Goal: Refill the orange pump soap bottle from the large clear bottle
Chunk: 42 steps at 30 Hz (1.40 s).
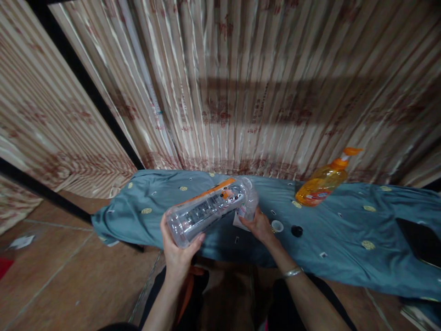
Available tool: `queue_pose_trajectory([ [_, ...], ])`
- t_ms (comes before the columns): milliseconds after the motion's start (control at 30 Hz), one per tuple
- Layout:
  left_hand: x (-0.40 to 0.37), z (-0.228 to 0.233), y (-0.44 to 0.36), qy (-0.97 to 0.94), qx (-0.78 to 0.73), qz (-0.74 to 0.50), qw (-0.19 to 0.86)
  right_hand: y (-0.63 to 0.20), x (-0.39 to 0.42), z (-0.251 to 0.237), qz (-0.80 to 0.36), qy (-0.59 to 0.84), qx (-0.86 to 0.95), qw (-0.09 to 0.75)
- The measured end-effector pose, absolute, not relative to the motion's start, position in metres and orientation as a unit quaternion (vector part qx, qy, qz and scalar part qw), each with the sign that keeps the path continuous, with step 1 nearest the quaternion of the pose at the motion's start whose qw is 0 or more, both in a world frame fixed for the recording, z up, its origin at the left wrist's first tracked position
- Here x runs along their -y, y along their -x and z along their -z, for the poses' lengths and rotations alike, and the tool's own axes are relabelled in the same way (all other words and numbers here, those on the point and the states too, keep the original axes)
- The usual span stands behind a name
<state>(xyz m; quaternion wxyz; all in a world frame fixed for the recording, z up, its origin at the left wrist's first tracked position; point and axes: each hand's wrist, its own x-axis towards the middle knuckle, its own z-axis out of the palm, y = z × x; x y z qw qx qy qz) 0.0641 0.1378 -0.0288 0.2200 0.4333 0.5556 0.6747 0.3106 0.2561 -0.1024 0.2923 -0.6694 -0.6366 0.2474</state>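
A large clear plastic bottle (210, 209), with dark printing and an orange strip along its upper side, is tilted above the cloth. My left hand (181, 243) is closed around its lower left end. At the upper right end, my right hand (258, 225) grips the bottle, its fingers partly hidden behind the plastic. A pale, printed piece (241, 221) shows beside my right fingers; I cannot tell if it is held or lies on the cloth. Just right of that hand lie a small white ring-shaped cap (277, 226) and a small black cap (296, 231).
A pump bottle of orange liquid (322, 184) stands toward the back right. A flat black object (418, 241) lies at the right edge. Grey-green patterned cloth (330, 230) covers the narrow surface. Behind it hangs a striped curtain (241, 92); a black pole (93, 92) slants at left.
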Motion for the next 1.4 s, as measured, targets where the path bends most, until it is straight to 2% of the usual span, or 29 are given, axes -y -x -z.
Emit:
queue_pose_trajectory([
  [467,-0.141,0.025,-0.063,-0.435,-0.554,-0.672,0.229,-0.311,-0.256,0.109,-0.241,0.639,0.639,0.353],
  [1400,-0.142,0.036,-0.06,-0.423,-0.553,-0.672,0.251,-0.311,-0.26,0.116,-0.229,0.656,0.631,0.345],
])
